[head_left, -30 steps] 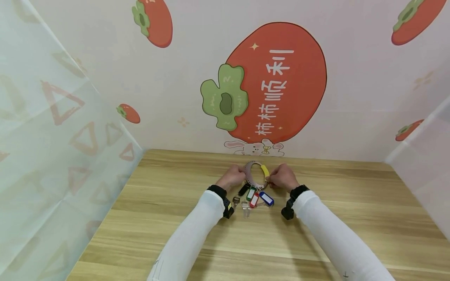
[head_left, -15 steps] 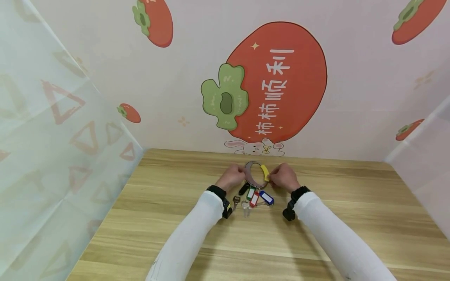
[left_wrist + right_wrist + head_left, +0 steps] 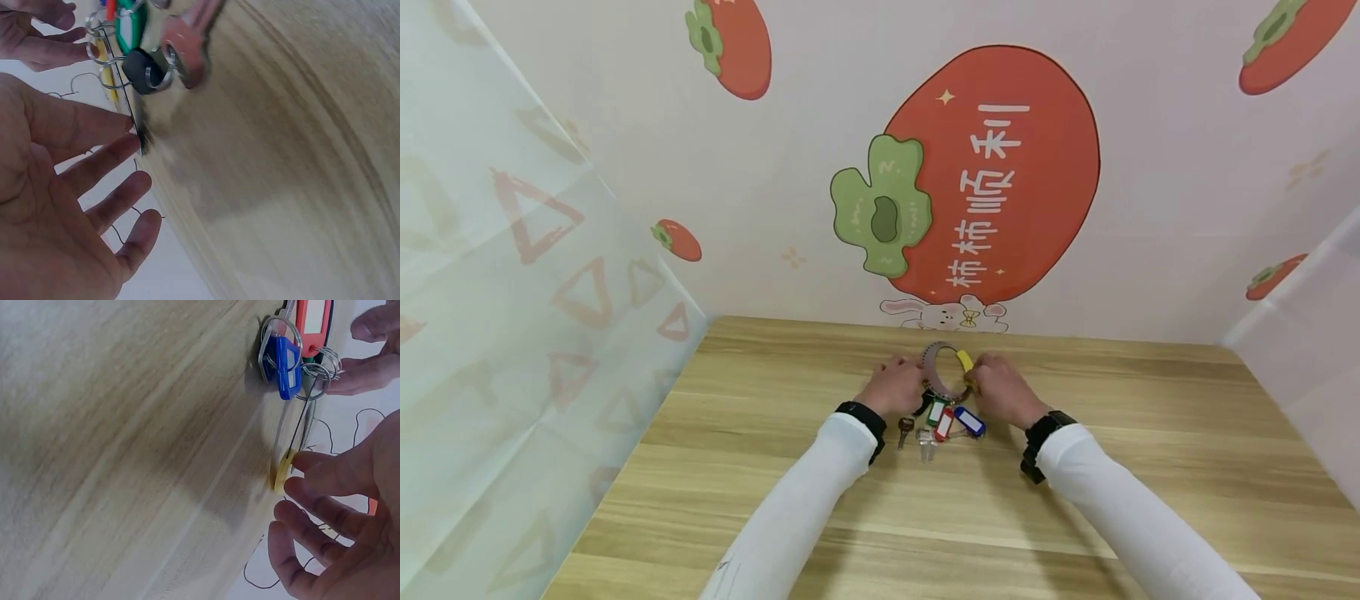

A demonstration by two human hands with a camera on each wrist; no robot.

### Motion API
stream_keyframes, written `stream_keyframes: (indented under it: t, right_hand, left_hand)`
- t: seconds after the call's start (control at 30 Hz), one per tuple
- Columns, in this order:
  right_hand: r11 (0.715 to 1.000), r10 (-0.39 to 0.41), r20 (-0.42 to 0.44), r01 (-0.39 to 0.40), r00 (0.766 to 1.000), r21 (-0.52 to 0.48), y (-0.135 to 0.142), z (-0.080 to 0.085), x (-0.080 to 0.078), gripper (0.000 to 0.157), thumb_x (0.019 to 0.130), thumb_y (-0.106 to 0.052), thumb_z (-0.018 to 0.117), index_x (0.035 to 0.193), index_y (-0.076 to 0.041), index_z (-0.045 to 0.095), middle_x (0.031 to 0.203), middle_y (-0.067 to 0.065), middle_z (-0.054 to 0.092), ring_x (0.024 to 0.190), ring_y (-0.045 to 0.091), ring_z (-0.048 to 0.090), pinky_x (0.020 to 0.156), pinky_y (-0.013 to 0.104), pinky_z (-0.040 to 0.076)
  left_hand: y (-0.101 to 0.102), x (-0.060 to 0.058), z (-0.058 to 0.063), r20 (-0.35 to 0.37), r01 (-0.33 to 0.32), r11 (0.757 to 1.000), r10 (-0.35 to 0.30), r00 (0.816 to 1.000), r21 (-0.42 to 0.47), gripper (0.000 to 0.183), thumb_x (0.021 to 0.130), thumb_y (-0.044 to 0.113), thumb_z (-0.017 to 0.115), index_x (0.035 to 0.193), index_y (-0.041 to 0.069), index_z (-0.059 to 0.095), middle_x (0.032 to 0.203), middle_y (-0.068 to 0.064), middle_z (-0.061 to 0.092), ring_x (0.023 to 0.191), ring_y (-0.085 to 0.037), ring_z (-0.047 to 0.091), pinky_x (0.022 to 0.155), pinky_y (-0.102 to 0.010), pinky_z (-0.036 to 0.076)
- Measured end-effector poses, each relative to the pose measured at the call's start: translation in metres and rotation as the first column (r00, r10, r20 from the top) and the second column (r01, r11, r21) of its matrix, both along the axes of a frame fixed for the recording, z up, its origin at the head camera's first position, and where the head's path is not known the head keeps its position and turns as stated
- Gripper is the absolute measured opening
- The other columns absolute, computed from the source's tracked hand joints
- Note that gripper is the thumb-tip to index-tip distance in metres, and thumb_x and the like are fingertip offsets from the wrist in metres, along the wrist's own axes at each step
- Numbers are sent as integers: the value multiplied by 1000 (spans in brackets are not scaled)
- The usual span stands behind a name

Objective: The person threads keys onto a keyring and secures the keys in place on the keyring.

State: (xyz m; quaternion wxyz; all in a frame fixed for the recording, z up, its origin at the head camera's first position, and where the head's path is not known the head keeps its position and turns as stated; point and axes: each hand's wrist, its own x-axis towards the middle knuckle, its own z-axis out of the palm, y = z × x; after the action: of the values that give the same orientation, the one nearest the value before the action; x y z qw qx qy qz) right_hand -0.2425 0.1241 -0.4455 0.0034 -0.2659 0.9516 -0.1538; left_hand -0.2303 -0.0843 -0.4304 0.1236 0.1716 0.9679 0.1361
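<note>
A large key ring, with a notched grey crescent plate [image 3: 929,372] and a yellow sleeve [image 3: 965,360], lies near the table's back edge. My left hand [image 3: 892,387] pinches the plate's left side between thumb and forefinger, its other fingers spread loosely in the left wrist view. On the other side my right hand [image 3: 1006,393] pinches the yellow sleeve with thumb and forefinger. Toward me hang a green tag [image 3: 936,412], a red tag [image 3: 944,424], a blue tag [image 3: 972,422] and a black fob [image 3: 142,70], on small metal rings. A brownish key [image 3: 905,427] lies beside my left wrist.
Wooden table [image 3: 820,533] extends toward me and to both sides. Right behind the ring rises a wall [image 3: 760,275] printed with persimmons and a rabbit. A pale patterned sheet [image 3: 535,333] borders the left side.
Both wrists have turned and shifted slightly outward, the right hand covering more of the yellow sleeve. My left fingers have opened out behind the pinch. The key ring has barely moved.
</note>
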Motion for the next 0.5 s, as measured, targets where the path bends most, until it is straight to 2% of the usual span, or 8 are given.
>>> stream_keyframes:
  t: [0.17, 0.33, 0.43, 0.5]
  right_hand:
    - [1000, 9, 18, -9, 1000, 1, 0, 0, 2, 20, 91, 4, 64, 107, 2, 76, 105, 17, 61, 94, 33, 54, 87, 49, 49]
    - [999, -13, 35, 14, 999, -46, 2, -2, 4, 29, 91, 5, 62, 118, 6, 71, 112, 19, 61, 102, 36, 55, 92, 51, 49]
    - [996, -29, 26, 31, 999, -80, 7, -1, 7, 34, 88, 6, 64, 122, 8, 68, 116, 21, 61, 108, 38, 56, 94, 53, 50]
    - [995, -43, 3, 43, 999, -89, 13, 1, 10, 36, 89, 3, 65, 124, 9, 66, 120, 23, 60, 112, 40, 56, 96, 54, 49]
  left_hand:
    - [1, 2, -1, -20, -1, 999, 0, 1000, -55, 43, 97, 9, 58, 139, 17, 63, 153, -2, 47, 142, -31, 36, 112, -59, 28]
    - [-3, 2, -5, -36, -16, 999, 15, 999, -34, 42, 94, 8, 61, 136, 15, 66, 154, -3, 47, 140, -31, 37, 108, -58, 30]
    - [-11, 4, -9, -79, -24, 1000, 24, 997, 2, 44, 94, 7, 61, 138, 12, 63, 155, -7, 45, 141, -35, 36, 108, -61, 29]
    - [-19, 7, -10, -132, -35, 999, 36, 991, 13, 45, 97, 11, 60, 142, 9, 59, 157, -11, 42, 143, -38, 34, 110, -63, 27]
